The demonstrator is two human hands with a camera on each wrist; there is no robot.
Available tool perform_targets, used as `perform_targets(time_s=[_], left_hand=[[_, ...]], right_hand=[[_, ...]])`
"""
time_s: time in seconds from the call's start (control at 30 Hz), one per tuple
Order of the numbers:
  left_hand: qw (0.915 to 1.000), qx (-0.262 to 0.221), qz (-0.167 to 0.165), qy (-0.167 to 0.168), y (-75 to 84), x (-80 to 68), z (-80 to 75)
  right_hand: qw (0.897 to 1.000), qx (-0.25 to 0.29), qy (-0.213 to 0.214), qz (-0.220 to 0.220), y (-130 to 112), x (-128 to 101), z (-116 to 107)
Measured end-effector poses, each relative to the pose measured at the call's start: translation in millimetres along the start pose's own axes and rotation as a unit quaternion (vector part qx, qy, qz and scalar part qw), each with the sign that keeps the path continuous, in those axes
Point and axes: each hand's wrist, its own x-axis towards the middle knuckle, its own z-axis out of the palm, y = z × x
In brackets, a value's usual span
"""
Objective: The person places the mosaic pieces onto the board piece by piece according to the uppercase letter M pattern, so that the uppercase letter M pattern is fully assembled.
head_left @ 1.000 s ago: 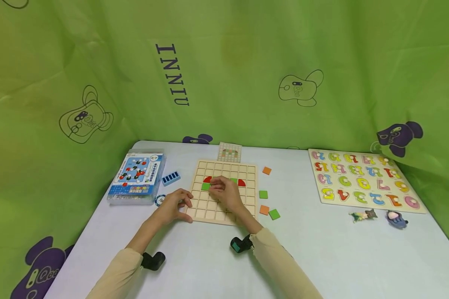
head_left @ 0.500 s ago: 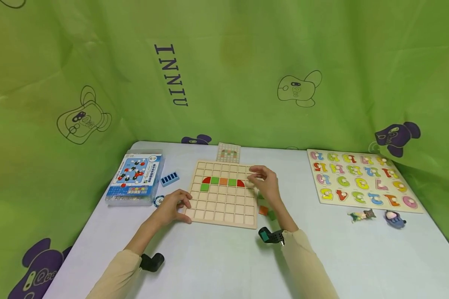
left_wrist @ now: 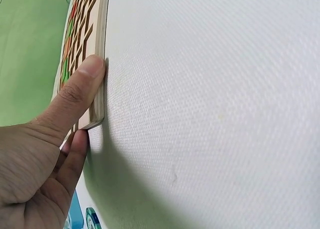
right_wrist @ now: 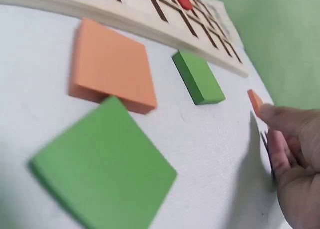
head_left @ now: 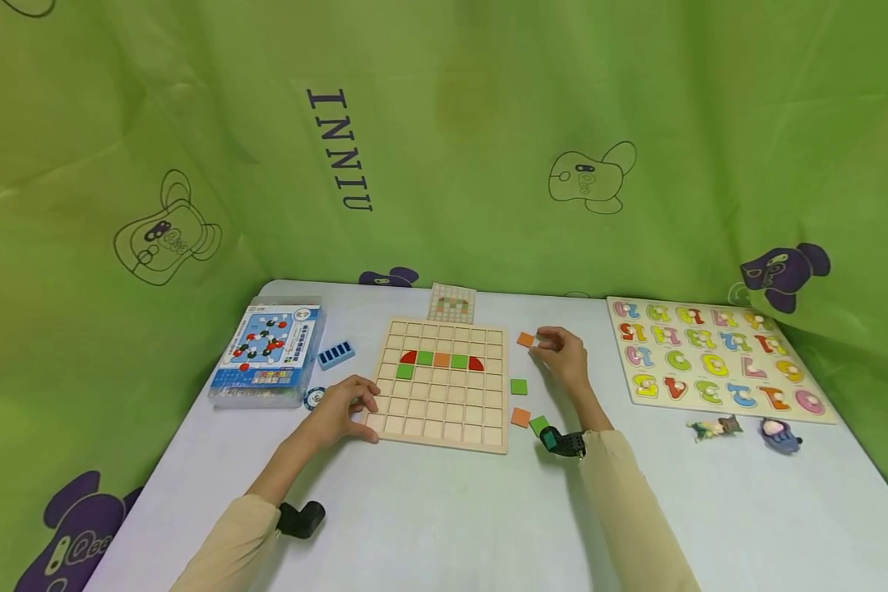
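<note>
A wooden grid board (head_left: 444, 407) bears a row of tiles: a red quarter-round (head_left: 409, 357) and another (head_left: 476, 363) at the ends, green tiles (head_left: 425, 358) and an orange tile (head_left: 441, 359) between. One more green tile (head_left: 404, 371) sits below on the left. My left hand (head_left: 340, 409) holds the board's near-left corner; in the left wrist view its thumb (left_wrist: 82, 84) presses the front edge. To the right of the board, my right hand (head_left: 565, 358) has its fingertips right at a loose orange tile (head_left: 524, 339), which lies on the table.
Loose green (head_left: 519, 386) and orange tiles (head_left: 520, 418) lie right of the board, and a pattern card (head_left: 451, 304) behind it. Left are a boxed set (head_left: 266, 353), a blue slotted block (head_left: 336, 353) and a chip (head_left: 314, 399). Far right: a number puzzle (head_left: 718, 349), two figurines (head_left: 780, 434).
My right hand has left the tile row, crossed the board's right edge and reached the loose orange tile. The middle of the row is uncovered now. My left hand stays at the corner.
</note>
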Motion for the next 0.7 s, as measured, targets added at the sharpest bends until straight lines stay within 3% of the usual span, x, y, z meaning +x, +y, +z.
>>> perform_targets(time_s=[0.43, 0.7], left_hand=[[1.0000, 0.009, -0.002, -0.001, 1.7, -0.7, -0.3], [0.9999, 0.009, 0.007, 0.002, -1.0, -1.3, -0.8]], right_hand=[[0.998, -0.037, -0.047, -0.020, 11, 15, -6], [0.998, -0.028, -0.038, -0.033, 12, 16, -3]])
